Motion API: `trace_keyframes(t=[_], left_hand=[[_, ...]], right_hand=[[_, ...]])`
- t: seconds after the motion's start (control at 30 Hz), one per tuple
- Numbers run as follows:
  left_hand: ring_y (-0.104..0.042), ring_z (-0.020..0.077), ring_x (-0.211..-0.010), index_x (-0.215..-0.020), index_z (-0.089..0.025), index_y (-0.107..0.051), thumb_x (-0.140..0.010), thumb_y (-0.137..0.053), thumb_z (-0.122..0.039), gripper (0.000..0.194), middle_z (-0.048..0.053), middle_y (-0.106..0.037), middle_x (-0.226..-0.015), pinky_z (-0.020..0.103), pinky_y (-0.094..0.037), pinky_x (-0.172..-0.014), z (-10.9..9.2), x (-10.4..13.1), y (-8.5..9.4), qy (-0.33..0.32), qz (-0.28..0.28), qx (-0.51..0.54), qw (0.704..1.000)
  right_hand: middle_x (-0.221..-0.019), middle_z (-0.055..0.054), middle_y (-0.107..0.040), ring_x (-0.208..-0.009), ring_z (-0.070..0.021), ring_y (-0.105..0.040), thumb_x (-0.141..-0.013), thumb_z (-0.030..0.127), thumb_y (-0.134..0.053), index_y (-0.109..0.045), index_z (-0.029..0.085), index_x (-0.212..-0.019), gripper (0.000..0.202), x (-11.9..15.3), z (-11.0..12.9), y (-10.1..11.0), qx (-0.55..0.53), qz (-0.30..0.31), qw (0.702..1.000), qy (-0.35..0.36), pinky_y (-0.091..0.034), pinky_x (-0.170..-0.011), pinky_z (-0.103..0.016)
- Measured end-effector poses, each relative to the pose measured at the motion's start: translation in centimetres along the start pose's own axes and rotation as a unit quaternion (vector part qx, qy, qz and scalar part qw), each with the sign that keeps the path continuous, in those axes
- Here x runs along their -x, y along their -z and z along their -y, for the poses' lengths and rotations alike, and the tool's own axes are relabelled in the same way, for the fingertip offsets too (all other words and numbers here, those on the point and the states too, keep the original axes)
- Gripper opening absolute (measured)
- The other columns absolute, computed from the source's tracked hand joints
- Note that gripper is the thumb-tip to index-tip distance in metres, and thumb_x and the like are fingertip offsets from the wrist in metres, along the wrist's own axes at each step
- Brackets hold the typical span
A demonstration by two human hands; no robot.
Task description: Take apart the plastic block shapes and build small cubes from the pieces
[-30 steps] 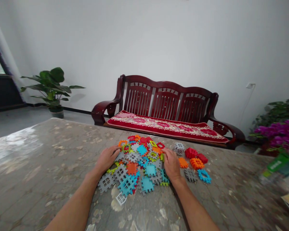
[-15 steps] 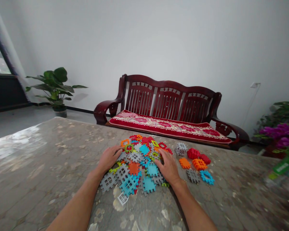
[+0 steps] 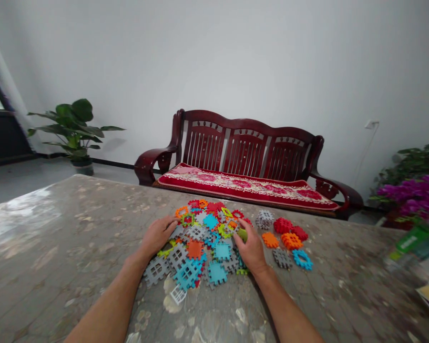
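A heap of flat plastic interlocking tiles in grey, blue, red, orange and green, such as a blue tile (image 3: 222, 250), an orange-red tile (image 3: 195, 248) and a grey window tile (image 3: 178, 256), lies between my hands. My left hand (image 3: 159, 233) rests at the heap's left edge, fingers stretched out and holding nothing. At the right side, my right hand (image 3: 250, 246) has its thumb and fingers around an olive-green tile (image 3: 242, 234), partly hidden by the hand. A small white window frame (image 3: 178, 295) lies at the near edge.
Right of the heap are sorted groups: grey tiles (image 3: 264, 219), red tiles (image 3: 283, 226), orange tiles (image 3: 291, 241), dark grey tiles (image 3: 282, 258) and a blue ring tile (image 3: 302, 259). They share the stone-patterned table (image 3: 93, 228). Behind it stands a wooden bench (image 3: 243, 147).
The view has swung slightly right. My right thumb and fingers are now around an olive-green tile. My left hand has stayed by the heap's left edge.
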State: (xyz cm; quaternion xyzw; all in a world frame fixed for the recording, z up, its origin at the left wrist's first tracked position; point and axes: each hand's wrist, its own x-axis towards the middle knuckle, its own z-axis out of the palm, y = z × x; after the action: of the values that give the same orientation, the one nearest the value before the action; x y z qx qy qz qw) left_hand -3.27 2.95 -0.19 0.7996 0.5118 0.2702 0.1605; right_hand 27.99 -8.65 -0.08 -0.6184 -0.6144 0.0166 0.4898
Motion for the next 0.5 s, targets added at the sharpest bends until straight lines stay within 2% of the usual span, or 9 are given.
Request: trace_keyframes(t=[0.23,0.5], left_hand=[[-0.062,0.0248,-0.115,-0.113,-0.020,-0.072,-0.092,-0.031,-0.047,0.053,0.007,-0.071,-0.123,0.036,-0.042,-0.103,0.10,-0.04,-0.06,-0.005,-0.003,0.002,1.000],[-0.062,0.0267,-0.116,-0.113,-0.021,-0.072,-0.091,-0.033,-0.047,0.052,0.007,-0.070,-0.124,0.039,-0.041,-0.104,0.07,0.01,-0.05,0.002,-0.002,0.008,1.000]], right_hand=[[-0.124,-0.008,-0.066,-0.097,-0.0217,-0.067,-0.081,0.026,-0.060,-0.056,0.024,-0.132,0.051,0.03,-1.08,0.15,-0.087,-0.016,0.995,-0.043,-0.053,-0.093,-0.041],[-0.121,-0.007,-0.068,-0.090,-0.0202,-0.067,-0.081,0.027,-0.060,-0.059,0.025,-0.129,0.048,0.04,-0.85,0.32,-0.113,-0.009,0.992,-0.056,-0.055,-0.087,-0.038]])
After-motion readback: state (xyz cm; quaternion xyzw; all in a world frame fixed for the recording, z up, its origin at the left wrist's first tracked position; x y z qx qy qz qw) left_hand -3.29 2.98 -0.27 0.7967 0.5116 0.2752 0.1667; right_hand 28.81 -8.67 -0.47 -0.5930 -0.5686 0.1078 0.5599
